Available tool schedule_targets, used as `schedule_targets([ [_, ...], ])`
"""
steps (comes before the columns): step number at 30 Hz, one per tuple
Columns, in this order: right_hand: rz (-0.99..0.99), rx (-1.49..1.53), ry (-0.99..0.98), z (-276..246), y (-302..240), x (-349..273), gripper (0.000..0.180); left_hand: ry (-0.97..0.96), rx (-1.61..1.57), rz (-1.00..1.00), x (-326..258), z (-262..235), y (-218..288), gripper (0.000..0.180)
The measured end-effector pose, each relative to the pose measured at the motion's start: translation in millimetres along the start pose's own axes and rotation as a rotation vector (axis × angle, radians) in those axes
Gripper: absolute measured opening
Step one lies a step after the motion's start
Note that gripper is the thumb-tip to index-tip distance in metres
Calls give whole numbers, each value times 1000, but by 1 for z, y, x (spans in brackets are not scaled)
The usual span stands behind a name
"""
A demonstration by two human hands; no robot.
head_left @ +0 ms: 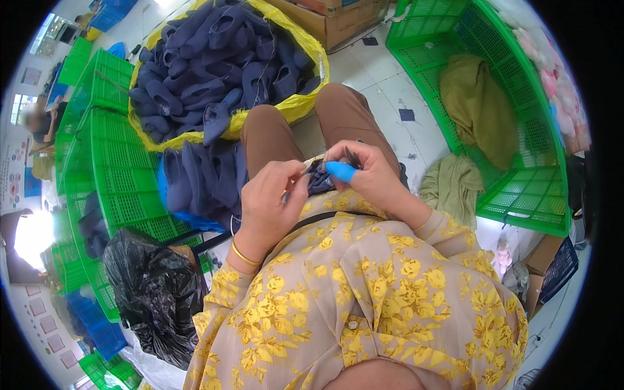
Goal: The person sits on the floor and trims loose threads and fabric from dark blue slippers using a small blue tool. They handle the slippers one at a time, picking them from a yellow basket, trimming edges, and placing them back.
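Observation:
My left hand (273, 198), with a gold bangle at the wrist, is closed in a pinch above my lap; what its fingertips hold is too small to make out. Facing it, my right hand (365, 174) is closed around a small dark pointed tool (351, 156), mostly hidden by the fingers. A blue finger cover (340, 171) wraps one digit of that hand. Between both hands lies a dark navy piece (320, 180), partly covered by them. Its full shape does not show.
A yellow-edged sack (318, 55) heaped with navy slippers (208, 62) stands ahead. More slippers (198, 172) sit in blue wrapping at left, near green crates (133, 172) and a black plastic bag (153, 279). At right, a green crate (520, 201) holds olive cloth (478, 104).

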State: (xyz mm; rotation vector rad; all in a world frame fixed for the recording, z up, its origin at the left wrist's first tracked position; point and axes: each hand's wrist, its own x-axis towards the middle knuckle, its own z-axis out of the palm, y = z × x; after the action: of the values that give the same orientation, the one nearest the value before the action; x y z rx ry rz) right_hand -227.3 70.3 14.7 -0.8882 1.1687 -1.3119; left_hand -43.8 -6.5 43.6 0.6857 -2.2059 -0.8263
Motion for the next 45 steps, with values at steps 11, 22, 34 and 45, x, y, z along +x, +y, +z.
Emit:
schedule_targets([
  [11,86,17,-49,0,-3,-1,4,-21,162,297,9,5,-8,24],
  [22,124,154,14,1,5,3,4,-125,-1460,-766,8,-3,-13,7],
  [34,44,160,95,-10,-1,18,4,-173,-30,-341,8,-35,-20,9],
  [45,60,222,57,-5,0,29,10,-409,-139,51,13,-20,7,17],
])
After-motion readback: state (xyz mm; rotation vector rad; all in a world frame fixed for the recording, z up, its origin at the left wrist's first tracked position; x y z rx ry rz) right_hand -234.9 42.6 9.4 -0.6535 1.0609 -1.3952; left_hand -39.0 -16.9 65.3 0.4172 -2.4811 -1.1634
